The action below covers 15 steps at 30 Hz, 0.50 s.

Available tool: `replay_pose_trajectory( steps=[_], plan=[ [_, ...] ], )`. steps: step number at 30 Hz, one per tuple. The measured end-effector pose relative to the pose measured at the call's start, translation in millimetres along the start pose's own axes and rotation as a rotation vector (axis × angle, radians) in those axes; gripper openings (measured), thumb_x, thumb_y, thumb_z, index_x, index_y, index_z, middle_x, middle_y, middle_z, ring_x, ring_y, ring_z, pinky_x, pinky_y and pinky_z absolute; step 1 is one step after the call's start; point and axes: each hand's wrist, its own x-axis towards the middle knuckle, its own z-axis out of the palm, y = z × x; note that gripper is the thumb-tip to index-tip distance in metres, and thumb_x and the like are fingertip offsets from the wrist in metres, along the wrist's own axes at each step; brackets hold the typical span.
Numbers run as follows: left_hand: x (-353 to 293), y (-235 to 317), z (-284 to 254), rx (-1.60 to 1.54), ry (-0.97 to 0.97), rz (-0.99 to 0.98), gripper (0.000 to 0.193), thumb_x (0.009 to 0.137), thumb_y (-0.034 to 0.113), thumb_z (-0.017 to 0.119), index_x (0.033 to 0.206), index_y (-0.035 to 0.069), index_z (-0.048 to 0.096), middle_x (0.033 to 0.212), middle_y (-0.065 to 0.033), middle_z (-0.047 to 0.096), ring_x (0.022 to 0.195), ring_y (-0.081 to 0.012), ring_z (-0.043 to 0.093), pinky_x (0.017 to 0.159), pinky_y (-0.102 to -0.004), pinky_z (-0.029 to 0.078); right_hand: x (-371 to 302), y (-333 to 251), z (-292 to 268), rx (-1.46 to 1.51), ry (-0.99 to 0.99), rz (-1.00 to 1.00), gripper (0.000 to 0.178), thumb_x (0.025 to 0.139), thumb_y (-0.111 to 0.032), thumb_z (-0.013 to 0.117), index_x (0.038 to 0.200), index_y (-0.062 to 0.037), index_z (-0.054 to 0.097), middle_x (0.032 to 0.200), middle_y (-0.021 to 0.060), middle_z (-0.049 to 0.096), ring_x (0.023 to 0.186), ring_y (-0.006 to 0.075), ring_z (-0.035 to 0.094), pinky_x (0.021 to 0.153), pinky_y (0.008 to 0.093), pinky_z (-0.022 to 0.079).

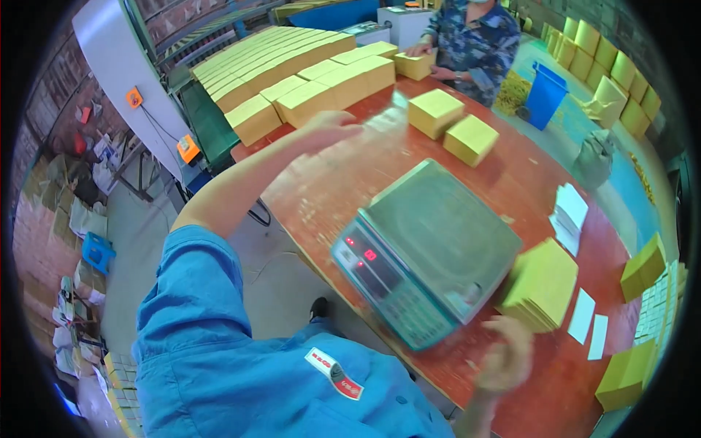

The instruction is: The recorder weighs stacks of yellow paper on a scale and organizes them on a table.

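My left hand (328,131) reaches out over the red table, fingers stretched and nothing in them. It is nearest to the rows of yellow paper blocks (310,102) at the table's far left. Low on the right, my right hand (505,355) hangs loosely bent and blurred, apparently holding nothing. Just beyond it lies a stack of yellow paper sheets (544,281), slightly fanned at its near edge. Between my hands sits a digital scale (442,233) with a bare grey pan and a lit red display. Two yellow blocks (437,111) rest behind the scale.
Across the red table (314,197), a co-worker (475,47) in camouflage has hands on another yellow block (415,66). White paper slips (582,315) lie at the right. A blue bin (546,96) stands on the floor. A machine with a pale upright column (120,73) stands at left.
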Motion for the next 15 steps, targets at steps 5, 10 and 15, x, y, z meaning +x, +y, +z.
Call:
replay_pose_trajectory(
  steps=[5, 10, 15],
  plan=[
    [137, -165, -71, 0.574, 0.393, 0.053, 0.090, 0.084, 0.071, 0.051, 0.149, 0.010, 0.036, 0.153, -0.0169, 0.035, 0.146, -0.0330, 0.024, 0.115, -0.0502, 0.026, -3, -14, 226, 0.552, -0.643, 0.539, 0.038, 0.084, 0.004, 0.063, 0.121, -0.0004, 0.060, 0.111, 0.0138, 0.067, 0.096, 0.0206, 0.068, 0.085, 0.0312, 0.053],
    [223, -217, -91, 0.587, 0.402, 0.156, 0.093, 0.082, 0.072, 0.052, 0.150, 0.012, 0.033, 0.156, -0.0156, 0.030, 0.147, -0.0310, 0.020, 0.115, -0.0609, 0.017, -17, -7, 346, 0.719, -0.908, 0.918, 0.038, 0.092, -0.004, 0.056, 0.129, 0.0011, 0.055, 0.122, 0.0130, 0.062, 0.110, 0.0184, 0.060, 0.093, 0.0317, 0.049],
    [259, -249, -70, 0.685, 0.304, 0.219, 0.091, 0.082, 0.066, 0.054, 0.151, 0.013, 0.030, 0.155, -0.0195, 0.029, 0.147, -0.0308, 0.021, 0.116, -0.0588, 0.017, -50, 4, 391, 0.807, -0.974, 1.188, 0.036, 0.097, -0.011, 0.054, 0.131, -0.0001, 0.054, 0.124, 0.0118, 0.062, 0.117, 0.0179, 0.056, 0.100, 0.0318, 0.044]
  ],
)
